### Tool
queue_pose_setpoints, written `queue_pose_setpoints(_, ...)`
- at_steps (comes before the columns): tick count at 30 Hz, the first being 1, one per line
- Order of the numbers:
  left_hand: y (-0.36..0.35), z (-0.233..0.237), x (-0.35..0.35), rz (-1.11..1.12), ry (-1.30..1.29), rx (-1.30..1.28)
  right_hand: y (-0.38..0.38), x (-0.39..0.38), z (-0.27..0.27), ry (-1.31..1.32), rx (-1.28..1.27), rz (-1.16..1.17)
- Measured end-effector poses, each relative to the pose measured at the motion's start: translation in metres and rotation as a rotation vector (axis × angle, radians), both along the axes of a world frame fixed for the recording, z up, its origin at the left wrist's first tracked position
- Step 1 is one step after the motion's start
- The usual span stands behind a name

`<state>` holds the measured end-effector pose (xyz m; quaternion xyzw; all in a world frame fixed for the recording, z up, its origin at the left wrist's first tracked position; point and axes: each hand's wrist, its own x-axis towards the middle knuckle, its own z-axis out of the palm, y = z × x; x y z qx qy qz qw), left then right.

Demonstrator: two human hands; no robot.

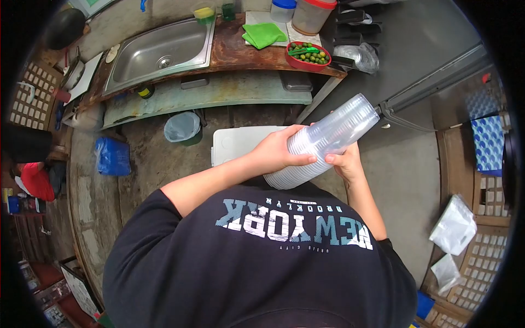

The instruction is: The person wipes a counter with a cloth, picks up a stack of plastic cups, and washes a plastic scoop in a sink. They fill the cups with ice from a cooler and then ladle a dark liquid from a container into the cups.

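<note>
A long nested stack of clear plastic cups lies tilted across my front, its lower rims close to my black shirt. My left hand wraps round the stack from the left, thumb along the near side. On the other side my right hand grips it too, with the thumb on the cups and the other fingers mostly hidden behind. Below and behind the hands is a white lidded box, partly covered by my arm.
Ahead runs a wooden counter with a steel sink, a green cloth and a red bowl of small green fruit. A grey refrigerator stands at the right. A lined bin and a blue container are on the floor.
</note>
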<state>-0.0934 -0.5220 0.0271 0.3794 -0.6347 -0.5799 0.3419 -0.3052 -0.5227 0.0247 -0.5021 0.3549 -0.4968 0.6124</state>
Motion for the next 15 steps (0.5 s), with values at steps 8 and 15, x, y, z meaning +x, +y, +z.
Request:
queue_pose_setpoints(8,0.000,0.003,0.002,-0.075,-0.061,0.045,-0.015,-0.012,0.003,-0.208,-0.087,-0.243)
queue_pose_setpoints(15,-0.004,-0.041,0.018,0.045,0.261,0.227,-0.026,-0.058,0.072,-0.077,-0.316,-0.182)
